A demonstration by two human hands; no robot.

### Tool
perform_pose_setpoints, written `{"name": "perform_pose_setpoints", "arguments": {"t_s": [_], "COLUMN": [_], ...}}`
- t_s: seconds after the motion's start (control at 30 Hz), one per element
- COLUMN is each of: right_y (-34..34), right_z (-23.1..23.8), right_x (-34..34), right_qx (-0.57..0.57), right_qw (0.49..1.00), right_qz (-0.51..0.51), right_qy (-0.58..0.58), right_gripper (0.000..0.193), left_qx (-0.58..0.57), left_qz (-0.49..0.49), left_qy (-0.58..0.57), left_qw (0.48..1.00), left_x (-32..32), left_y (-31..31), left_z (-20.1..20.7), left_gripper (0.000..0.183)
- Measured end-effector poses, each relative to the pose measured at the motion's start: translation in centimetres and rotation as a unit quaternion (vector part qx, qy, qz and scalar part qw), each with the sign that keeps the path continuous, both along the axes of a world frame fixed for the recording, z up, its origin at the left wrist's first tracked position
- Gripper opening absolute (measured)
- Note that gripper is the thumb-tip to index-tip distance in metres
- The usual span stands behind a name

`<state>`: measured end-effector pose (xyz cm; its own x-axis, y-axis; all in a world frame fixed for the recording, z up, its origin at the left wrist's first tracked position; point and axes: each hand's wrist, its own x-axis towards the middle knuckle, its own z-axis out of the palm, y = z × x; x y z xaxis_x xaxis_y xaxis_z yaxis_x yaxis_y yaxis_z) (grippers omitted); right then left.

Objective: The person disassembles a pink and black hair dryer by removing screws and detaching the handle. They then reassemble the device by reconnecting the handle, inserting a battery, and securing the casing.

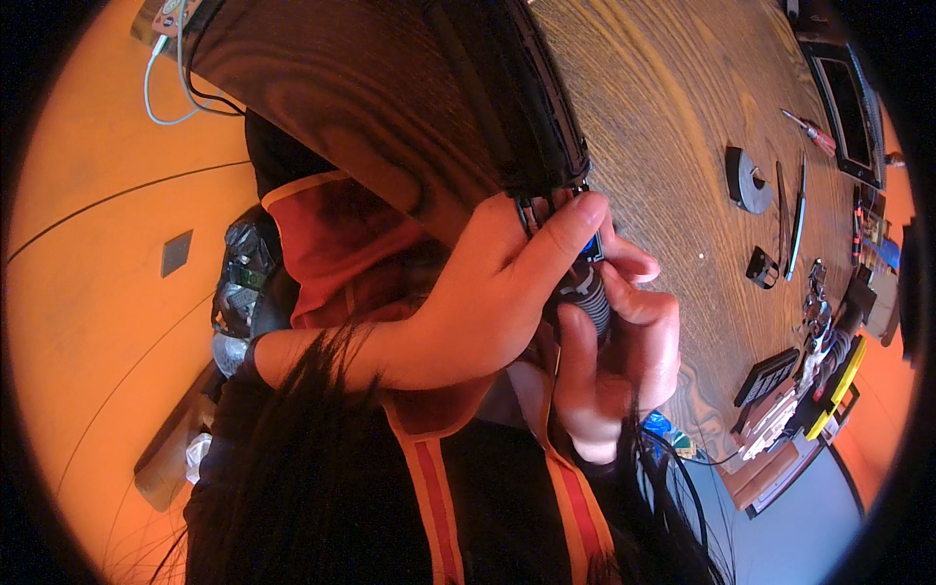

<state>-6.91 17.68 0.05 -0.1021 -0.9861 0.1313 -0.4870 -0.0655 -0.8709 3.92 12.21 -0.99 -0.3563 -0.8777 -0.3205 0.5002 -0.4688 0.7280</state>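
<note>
A long black device (507, 93) extends from the top edge down to my two hands. My left hand (468, 292) is closed round its near end, with the thumb pressed on top. Around the thumb, small metallic and blue details show on the device, too small to name. A dark ridged piece (591, 310) lies at this near end, between my hands. My right hand (643, 341) has its fingers and thumb curled round that piece. My fingers hide how the ridged piece and the black body meet.
On the wood-grain table (673, 107) to the right lie a roll of black tape (749, 181), a red-handled screwdriver (817, 136), thin strips (799, 210) and a small black clip (761, 267). A framed dark panel (844, 112) lies farther right. Mixed parts crowd the lower right. A black bag (249, 258) stands left.
</note>
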Motion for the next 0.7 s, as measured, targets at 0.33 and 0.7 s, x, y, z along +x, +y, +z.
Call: {"name": "perform_pose_setpoints", "arguments": {"t_s": [0.33, 0.7], "right_y": [-0.5, -0.6], "right_z": [-0.9, -1.2], "right_x": [0.6, 0.4], "right_qx": [-0.068, -0.084], "right_qw": [0.998, 0.996], "right_qz": [0.002, 0.004], "right_qy": [0.004, 0.008], "right_gripper": [0.033, 0.032], "left_qx": [-0.016, 0.05], "left_qz": [-0.011, -0.018], "left_qy": [-0.029, 0.043], "left_qw": [0.999, 0.998], "left_x": [0.2, 0.5], "left_y": [-0.1, 0.0], "left_z": [-0.2, -0.6], "left_gripper": [0.021, 0.028]}}
